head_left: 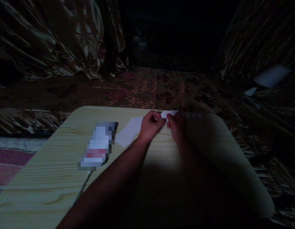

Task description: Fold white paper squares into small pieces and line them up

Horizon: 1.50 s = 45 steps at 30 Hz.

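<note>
A small folded piece of white paper (172,113) is pinched between my two hands near the far edge of the table. My left hand (150,124) grips its left side, the thumb and fingers closed together. On the right side, my right hand (177,125) holds the paper with the thumb on top; its other fingers are partly in shadow. Several loose white paper sheets (129,131) lie overlapping on the table, just left of my left hand.
On the pale wood-grain table (61,152) lies a pixelated phone-like device (98,144) with a cable (84,184) running toward the near edge. Patterned brown fabric (137,86) covers the surface beyond. A white lamp-like object (271,76) with a cord stands dimly at the right.
</note>
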Available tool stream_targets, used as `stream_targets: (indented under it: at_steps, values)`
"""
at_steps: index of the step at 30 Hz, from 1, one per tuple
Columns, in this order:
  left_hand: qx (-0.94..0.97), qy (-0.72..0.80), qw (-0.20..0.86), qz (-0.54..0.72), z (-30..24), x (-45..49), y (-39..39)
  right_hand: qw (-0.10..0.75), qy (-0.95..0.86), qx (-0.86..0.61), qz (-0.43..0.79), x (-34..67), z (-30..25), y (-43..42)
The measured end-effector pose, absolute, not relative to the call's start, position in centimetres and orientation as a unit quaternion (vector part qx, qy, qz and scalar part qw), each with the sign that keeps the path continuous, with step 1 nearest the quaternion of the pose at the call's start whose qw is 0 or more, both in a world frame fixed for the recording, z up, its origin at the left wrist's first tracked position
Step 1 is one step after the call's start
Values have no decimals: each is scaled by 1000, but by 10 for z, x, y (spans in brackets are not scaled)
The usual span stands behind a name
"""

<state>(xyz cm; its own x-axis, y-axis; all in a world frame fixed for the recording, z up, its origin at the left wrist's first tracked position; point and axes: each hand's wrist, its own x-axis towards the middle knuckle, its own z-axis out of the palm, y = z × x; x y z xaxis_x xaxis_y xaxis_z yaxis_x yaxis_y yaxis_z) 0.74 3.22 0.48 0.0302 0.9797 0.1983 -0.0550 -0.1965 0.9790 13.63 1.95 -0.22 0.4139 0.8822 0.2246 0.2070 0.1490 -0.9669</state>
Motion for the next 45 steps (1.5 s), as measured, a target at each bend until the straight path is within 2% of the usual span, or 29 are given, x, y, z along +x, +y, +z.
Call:
stream_targets:
  at_steps: [10,15,19,26,45]
  values:
    - [502,425,489,573,2,6,35,635,-426,-554,330,135,-5,23]
    - [437,401,542,595,2,5,37,655,-425,-535,323,133,-4,23]
    - [394,364,584,609,3,6,38,648,-481,-511,296,131,-5,23]
    - [416,357,582,600,1,5,38,604,-521,-538,273,130,-12,24]
    - [448,333,610,563,1,8,37,600,-489,-576,264,133,-3,21]
